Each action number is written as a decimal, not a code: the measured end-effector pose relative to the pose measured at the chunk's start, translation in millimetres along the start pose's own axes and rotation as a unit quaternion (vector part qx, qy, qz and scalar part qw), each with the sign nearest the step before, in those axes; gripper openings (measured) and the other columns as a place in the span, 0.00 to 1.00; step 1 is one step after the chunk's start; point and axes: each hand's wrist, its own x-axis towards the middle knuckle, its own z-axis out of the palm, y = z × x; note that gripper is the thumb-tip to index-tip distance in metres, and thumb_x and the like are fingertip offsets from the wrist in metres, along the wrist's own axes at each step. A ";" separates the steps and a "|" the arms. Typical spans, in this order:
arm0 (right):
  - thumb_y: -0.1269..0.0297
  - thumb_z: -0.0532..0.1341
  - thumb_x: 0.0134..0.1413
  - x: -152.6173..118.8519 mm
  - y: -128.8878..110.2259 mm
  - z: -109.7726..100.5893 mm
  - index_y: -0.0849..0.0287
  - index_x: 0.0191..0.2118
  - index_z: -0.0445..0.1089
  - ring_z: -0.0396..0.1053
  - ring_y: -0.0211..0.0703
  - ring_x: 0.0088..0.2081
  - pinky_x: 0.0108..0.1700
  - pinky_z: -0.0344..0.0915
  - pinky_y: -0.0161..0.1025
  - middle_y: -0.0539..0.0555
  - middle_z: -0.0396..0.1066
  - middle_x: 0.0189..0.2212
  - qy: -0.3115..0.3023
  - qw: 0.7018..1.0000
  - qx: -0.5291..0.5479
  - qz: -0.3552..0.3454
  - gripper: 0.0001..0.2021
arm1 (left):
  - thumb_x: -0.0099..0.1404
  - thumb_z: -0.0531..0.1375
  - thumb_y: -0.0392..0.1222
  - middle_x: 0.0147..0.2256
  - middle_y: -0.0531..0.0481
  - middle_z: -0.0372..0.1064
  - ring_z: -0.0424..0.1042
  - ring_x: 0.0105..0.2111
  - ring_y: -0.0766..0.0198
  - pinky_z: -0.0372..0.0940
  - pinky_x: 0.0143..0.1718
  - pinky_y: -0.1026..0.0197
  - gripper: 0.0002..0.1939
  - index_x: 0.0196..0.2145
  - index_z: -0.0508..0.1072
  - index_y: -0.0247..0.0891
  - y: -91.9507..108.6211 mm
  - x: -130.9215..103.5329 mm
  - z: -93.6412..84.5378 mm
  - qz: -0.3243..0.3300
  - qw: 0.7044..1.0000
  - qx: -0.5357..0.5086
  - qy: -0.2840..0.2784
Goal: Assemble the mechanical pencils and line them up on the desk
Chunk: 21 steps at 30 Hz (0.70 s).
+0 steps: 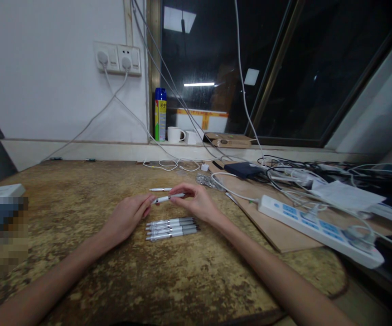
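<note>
A white pen (163,199) with a grey end is held between my two hands above the table. My left hand (128,216) pinches its left end, and the fingers of my right hand (196,201) close on its grey right part. Just beyond it, another white pen (160,189) lies on the table, its right end hidden by my right hand. Nearer to me, several white and grey pens (171,228) lie side by side in a row, pointing left and right.
The worn wooden table (80,181) meets a wall and window sill. To the right are a power strip (318,231), a brown board (267,226), a dark box (243,170) and tangled cables. A spray can (160,115) and a white mug (174,134) stand on the sill.
</note>
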 end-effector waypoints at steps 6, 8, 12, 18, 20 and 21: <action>0.63 0.71 0.52 0.3 7.8 -0.3 0.59 0.41 0.79 0.77 0.42 0.39 0.44 0.73 0.40 0.54 0.80 0.39 -0.001 1.000 0.009 0.005 0.10 | 0.77 0.44 0.53 0.21 0.53 0.64 0.65 0.24 0.61 0.54 0.29 0.61 0.26 0.28 0.70 0.40 -2.0 -0.1 1.2 -0.004 1.000 -0.027 -0.002; 0.62 0.71 0.52 0.4 7.3 -0.7 0.59 0.40 0.79 0.77 0.43 0.39 0.45 0.73 0.41 0.55 0.80 0.38 0.000 1.000 0.011 0.003 0.10 | 0.77 0.44 0.55 0.21 0.54 0.63 0.64 0.23 0.62 0.54 0.29 0.61 0.27 0.31 0.73 0.39 -1.9 0.1 1.0 -0.007 0.998 -0.058 -0.004; 0.61 0.72 0.51 0.5 3.1 -2.3 0.58 0.38 0.80 0.77 0.44 0.39 0.45 0.73 0.42 0.54 0.80 0.37 0.007 1.000 0.013 -0.005 0.09 | 0.76 0.45 0.57 0.20 0.56 0.60 0.60 0.21 0.64 0.53 0.26 0.62 0.28 0.37 0.77 0.38 0.2 0.4 -0.5 -0.026 0.992 -0.119 -0.025; 0.64 0.73 0.50 0.4 -2.3 -5.7 0.58 0.36 0.79 0.77 0.43 0.38 0.44 0.73 0.42 0.53 0.81 0.35 0.011 1.000 -0.001 -0.019 0.07 | 0.76 0.44 0.59 0.19 0.56 0.57 0.55 0.19 0.66 0.50 0.24 0.62 0.30 0.38 0.79 0.37 2.1 0.5 -2.0 -0.049 0.983 -0.171 -0.050; 0.65 0.72 0.50 0.3 -3.4 -6.2 0.58 0.35 0.79 0.77 0.44 0.37 0.45 0.72 0.42 0.53 0.81 0.35 0.010 0.999 -0.013 -0.030 0.06 | 0.76 0.45 0.59 0.18 0.56 0.56 0.54 0.19 0.66 0.49 0.24 0.62 0.30 0.38 0.79 0.37 1.4 0.6 -1.6 -0.052 0.981 -0.179 -0.051; 0.66 0.72 0.50 0.3 -3.9 -6.4 0.58 0.35 0.79 0.78 0.44 0.37 0.45 0.72 0.42 0.53 0.81 0.34 0.009 0.999 -0.017 -0.033 0.05 | 0.76 0.45 0.59 0.18 0.56 0.56 0.54 0.19 0.65 0.49 0.23 0.62 0.30 0.38 0.79 0.38 1.0 0.7 -1.4 -0.054 0.981 -0.181 -0.051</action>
